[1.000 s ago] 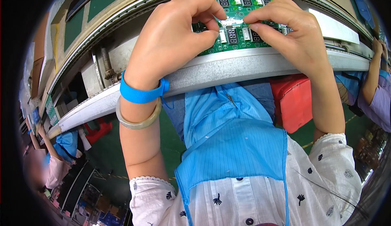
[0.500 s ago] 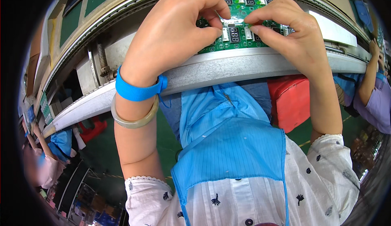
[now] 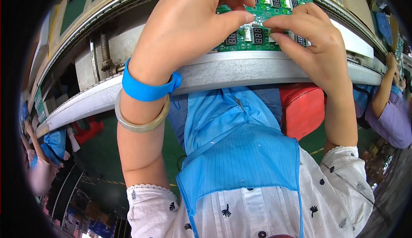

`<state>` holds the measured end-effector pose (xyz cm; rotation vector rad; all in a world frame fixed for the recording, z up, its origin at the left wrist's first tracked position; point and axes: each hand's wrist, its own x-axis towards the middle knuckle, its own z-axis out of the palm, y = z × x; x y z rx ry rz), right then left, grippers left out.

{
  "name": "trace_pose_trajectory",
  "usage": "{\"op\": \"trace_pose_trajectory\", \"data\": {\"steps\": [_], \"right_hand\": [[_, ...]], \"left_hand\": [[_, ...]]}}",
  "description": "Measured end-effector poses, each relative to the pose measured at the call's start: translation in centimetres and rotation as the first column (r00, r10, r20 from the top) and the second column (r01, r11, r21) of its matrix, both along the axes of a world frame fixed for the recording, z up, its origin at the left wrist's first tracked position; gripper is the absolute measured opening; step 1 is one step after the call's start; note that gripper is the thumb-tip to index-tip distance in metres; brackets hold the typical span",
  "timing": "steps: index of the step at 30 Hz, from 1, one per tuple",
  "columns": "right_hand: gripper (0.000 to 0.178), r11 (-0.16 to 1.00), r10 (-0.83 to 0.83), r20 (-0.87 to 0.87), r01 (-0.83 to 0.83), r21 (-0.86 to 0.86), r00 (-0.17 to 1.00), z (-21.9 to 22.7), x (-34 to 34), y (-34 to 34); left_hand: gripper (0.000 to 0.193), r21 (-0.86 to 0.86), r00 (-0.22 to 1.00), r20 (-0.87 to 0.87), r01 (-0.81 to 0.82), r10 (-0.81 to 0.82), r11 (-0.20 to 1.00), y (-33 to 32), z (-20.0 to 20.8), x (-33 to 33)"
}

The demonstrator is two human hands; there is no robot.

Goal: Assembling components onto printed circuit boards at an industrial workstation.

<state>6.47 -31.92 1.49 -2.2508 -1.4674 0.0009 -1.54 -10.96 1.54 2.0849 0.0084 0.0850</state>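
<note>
A green circuit-board panel lies on the rail track ahead of me, carrying black digit displays, white connectors and small green parts. My left hand reaches over the panel's left part, thumb and fingertips bent toward each other in a pinch; whatever they hold is too small to make out. Over the right part, my right hand curls its thumb and forefinger beside a white connector. Anything between those two fingertips is hidden. The tips of both hands are close together above the panel's middle.
A metal rail runs along the near side of the panel. Left of it is a threaded spring-like shaft. A red stool stands below the rail. Other people's arms show at the far left and at the far right.
The view has shifted slightly, so the panel sits farther right and higher. My left thumb and fingertips have moved up across the panel. My right hand stays near the same connector, its fingertips slightly wider apart.
</note>
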Motion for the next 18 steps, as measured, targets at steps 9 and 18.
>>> {"op": "trace_pose_trajectory", "data": {"steps": [9,18], "right_hand": [[0.024,0.995,0.0,0.16,0.015,-0.094,0.987,0.7,-0.7,0.9],[0.024,0.99,-0.036,0.133,0.054,-0.132,0.99,1.2,-1.2,1.4]], "left_hand": [[0.019,-0.046,0.993,0.103,-0.051,0.056,0.998,0.2,-0.3,-0.3],[0.018,-0.093,0.991,0.12,-0.041,0.052,0.995,0.4,-0.3,-0.6]]}}
